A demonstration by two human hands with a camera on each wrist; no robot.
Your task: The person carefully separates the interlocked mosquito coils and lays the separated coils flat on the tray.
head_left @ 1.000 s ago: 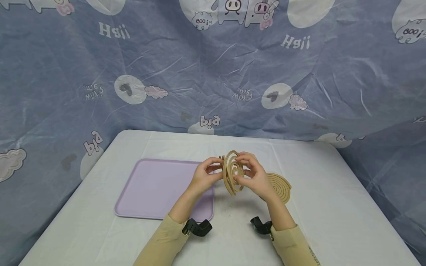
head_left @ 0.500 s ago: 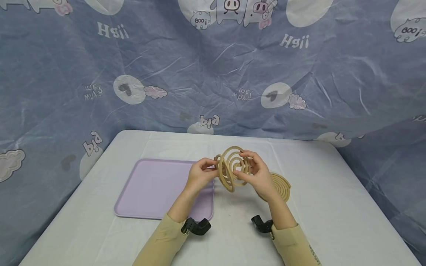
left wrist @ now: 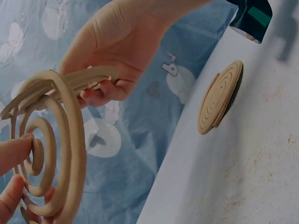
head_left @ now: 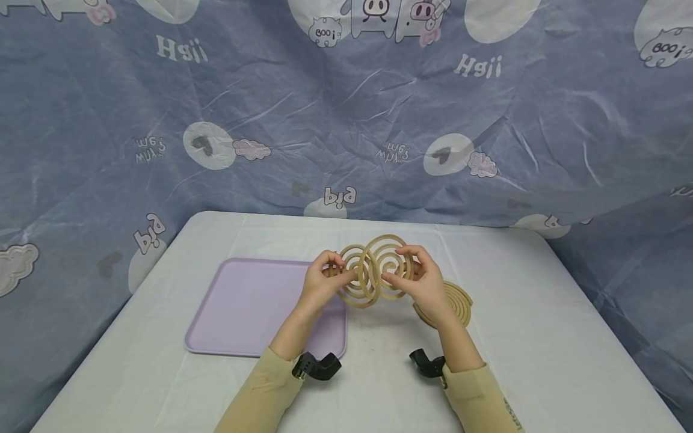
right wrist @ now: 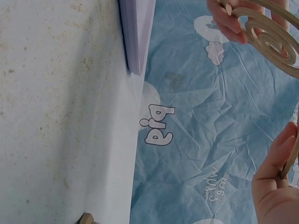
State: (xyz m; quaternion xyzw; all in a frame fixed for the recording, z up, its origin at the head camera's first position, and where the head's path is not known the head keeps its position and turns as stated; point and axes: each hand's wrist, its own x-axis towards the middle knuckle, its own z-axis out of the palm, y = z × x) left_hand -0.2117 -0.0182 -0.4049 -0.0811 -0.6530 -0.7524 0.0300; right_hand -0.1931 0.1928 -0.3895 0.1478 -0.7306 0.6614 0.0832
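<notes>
Hands raised above the table: my left hand pinches one beige mosquito coil and my right hand pinches the other coil, the two spirals overlapping between them. A stacked coil pair lies flat just beside my right hand; a lilac tray sits under and beyond my left.

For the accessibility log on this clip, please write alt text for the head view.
Two hands hold a pair of interlocked tan spiral coils above a white table: the left hand grips the left coil and the right hand grips the right coil. A lilac tray lies to the left, another coil stack to the right.
</notes>
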